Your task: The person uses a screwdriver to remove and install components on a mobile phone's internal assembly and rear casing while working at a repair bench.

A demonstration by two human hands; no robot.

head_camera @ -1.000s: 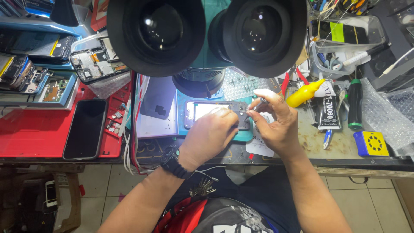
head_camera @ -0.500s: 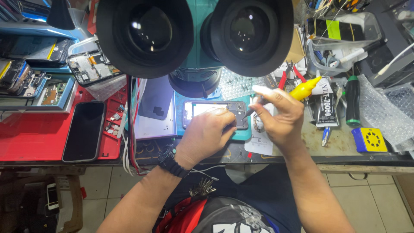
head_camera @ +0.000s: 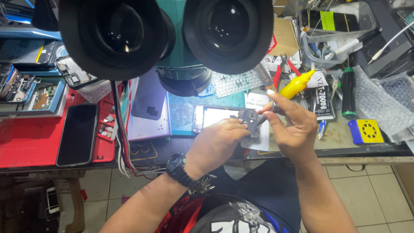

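Observation:
An opened phone with its back off lies flat on a teal mat under a big microscope head. My left hand rests on the phone's lower right part and holds it down. My right hand grips a yellow-handled screwdriver, its dark tip touching the phone's upper right corner near the camera area.
A black phone lies on a red mat at left, beside small parts. A dark back cover sits left of the teal mat. Pliers, a green-handled screwdriver, a glue tube and a yellow-blue box crowd the right.
The view has shifted slightly; my hands stay on the phone and the screwdriver tip has kept working at the phone's upper right corner.

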